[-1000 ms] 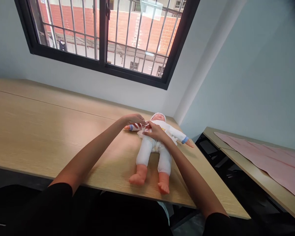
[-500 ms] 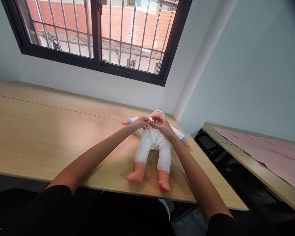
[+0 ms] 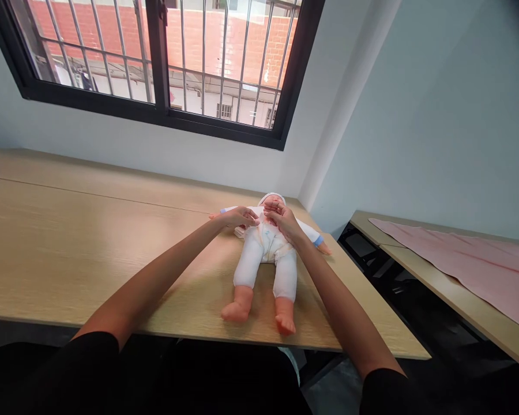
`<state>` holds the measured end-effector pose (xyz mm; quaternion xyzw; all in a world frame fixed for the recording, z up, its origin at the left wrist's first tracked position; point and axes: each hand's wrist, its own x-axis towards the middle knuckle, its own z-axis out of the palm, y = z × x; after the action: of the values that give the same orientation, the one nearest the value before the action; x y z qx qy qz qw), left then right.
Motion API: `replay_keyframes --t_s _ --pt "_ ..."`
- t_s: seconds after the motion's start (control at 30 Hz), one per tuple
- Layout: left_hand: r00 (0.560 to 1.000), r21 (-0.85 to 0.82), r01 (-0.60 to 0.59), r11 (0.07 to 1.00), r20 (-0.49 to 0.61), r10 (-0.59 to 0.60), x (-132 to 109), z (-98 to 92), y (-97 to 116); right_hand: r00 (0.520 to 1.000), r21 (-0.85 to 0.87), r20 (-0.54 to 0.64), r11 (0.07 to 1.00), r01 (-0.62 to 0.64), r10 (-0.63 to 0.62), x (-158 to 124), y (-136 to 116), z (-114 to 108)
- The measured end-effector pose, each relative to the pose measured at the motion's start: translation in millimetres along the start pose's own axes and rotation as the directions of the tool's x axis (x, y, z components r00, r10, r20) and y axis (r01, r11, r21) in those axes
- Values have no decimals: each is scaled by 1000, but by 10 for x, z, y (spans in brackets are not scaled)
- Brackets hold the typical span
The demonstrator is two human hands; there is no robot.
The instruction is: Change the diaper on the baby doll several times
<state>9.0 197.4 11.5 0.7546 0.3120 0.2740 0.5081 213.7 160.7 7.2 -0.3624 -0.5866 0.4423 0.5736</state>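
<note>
A baby doll [image 3: 263, 265] lies on its back on a light wood table [image 3: 90, 253], with its capped head away from me and its bare feet toward me. It wears white clothes with blue cuffs. My left hand [image 3: 241, 217] rests on the white top at the doll's chest, near its arm. My right hand [image 3: 280, 221] is just beside it, below the doll's chin, and partly covers the face. The fingers of both hands are close to the top's front, which they partly hide.
The table runs left under a barred window [image 3: 155, 69] and ends at the wall to the right. A second wooden table [image 3: 454, 300] stands to the right across a dark gap, with a pink cloth [image 3: 458, 265] spread on it.
My hands have drawn slightly apart across the doll's chest. The top's front now lies flatter, and the whole view has shifted as my head moved.
</note>
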Motion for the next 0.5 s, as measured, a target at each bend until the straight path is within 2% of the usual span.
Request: replay_keyframes --t_s 0.07,0.13,0.3,0.5 --pt "1000 10 -14 1000 25 14 4 -8 -7 1000 36 -5 999 -15 15 -1 -7 8" --pt "999 17 -40 999 2 40 2 -5 -5 1000 42 6 999 -29 29 -20 -34 17" --pt "993 13 -64 998 -95 65 -25 42 19 999 -80 45 997 4 0 -100 -116 56" --pt "991 -37 -59 998 -119 54 -50 114 29 999 -99 34 995 18 -14 -93 -103 73"
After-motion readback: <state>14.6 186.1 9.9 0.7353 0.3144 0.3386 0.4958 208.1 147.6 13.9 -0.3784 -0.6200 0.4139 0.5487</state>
